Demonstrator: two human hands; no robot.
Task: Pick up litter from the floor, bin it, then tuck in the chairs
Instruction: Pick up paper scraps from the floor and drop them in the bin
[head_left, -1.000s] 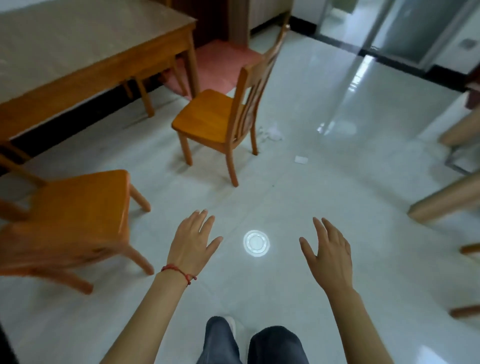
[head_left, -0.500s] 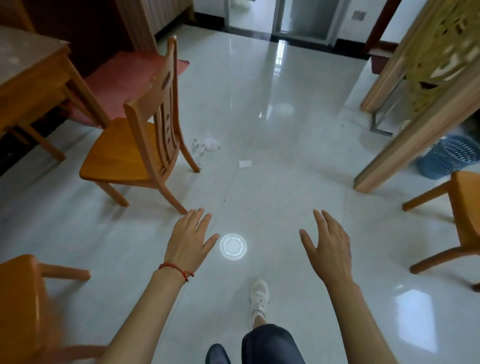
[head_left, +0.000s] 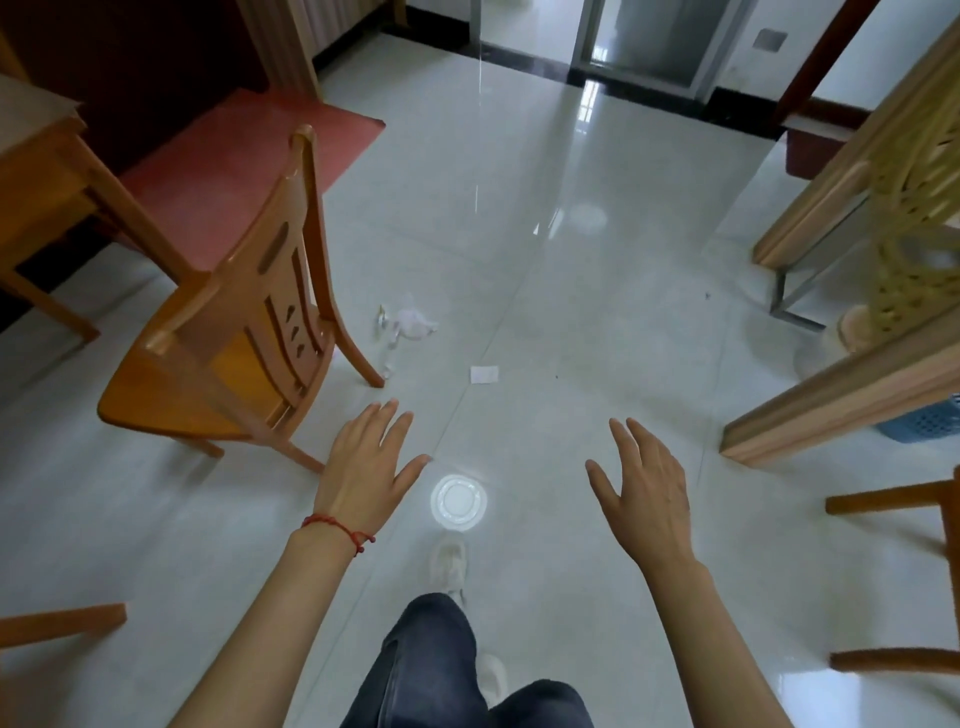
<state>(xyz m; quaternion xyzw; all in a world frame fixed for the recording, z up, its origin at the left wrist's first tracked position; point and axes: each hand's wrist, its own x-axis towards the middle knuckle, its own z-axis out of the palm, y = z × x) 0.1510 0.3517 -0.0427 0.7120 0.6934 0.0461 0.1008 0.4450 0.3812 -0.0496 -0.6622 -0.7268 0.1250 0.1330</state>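
Note:
Crumpled white litter (head_left: 408, 323) lies on the pale tiled floor just right of a wooden chair (head_left: 244, 332) that stands away from the table (head_left: 36, 171). A small flat white paper scrap (head_left: 484, 374) lies a little nearer to me. My left hand (head_left: 369, 462), with a red thread at the wrist, hovers with fingers spread, holding nothing, close to the chair's rear leg. My right hand (head_left: 641, 488) is held out the same way, empty. A blue mesh bin (head_left: 922, 423) peeks out at the right behind a wooden frame.
A slanted wooden frame (head_left: 841, 395) and a lattice stand (head_left: 904, 223) crowd the right side. Another chair's legs (head_left: 893, 577) show at the right edge, and one more leg (head_left: 62, 623) at the lower left. A red mat (head_left: 249, 150) lies beyond the chair.
The view has swung right and forward, so the chair and litter are nearer and the table has slid off to the left. Both hands stay spread and empty. One foot has stepped forward.

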